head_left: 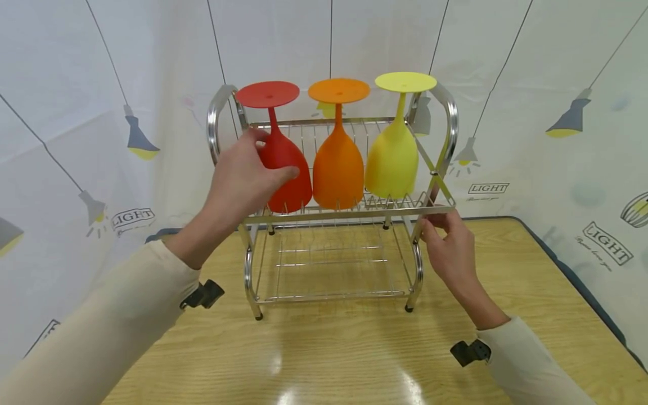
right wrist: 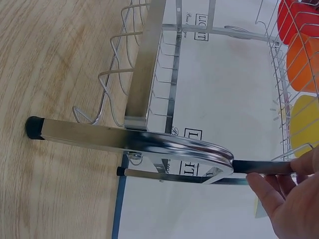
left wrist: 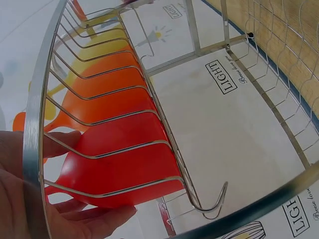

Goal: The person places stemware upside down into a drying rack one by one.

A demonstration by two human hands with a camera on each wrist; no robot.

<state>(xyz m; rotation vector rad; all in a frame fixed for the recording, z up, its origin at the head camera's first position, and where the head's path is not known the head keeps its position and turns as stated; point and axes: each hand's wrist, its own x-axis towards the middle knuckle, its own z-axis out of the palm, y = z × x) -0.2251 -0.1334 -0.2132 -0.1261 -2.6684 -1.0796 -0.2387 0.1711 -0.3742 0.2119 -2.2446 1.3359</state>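
Note:
Three stemmed plastic goblets stand upside down in a row on the upper shelf of a chrome dish rack (head_left: 349, 214). My left hand (head_left: 243, 177) grips the bowl of the red goblet (head_left: 291, 169), thumb across its front and fingers behind. Beside it are the orange goblet (head_left: 338, 169) and, farther right, the yellow goblet (head_left: 392, 163). In the left wrist view the red goblet (left wrist: 124, 159) lies behind the shelf wires, with fingers around its narrow end. My right hand (head_left: 450, 250) holds the rack's right post (right wrist: 264, 167) just under the upper shelf, thumb and fingers on either side.
The rack's lower wire shelf (head_left: 329, 262) bears no goblets. Its black-capped feet (head_left: 409, 308) stand on a wood-grain table (head_left: 324, 349). A white cloth (head_left: 526, 169) printed with lamps hangs behind and at both sides. Black camera mounts (head_left: 202, 294) sit at both wrists.

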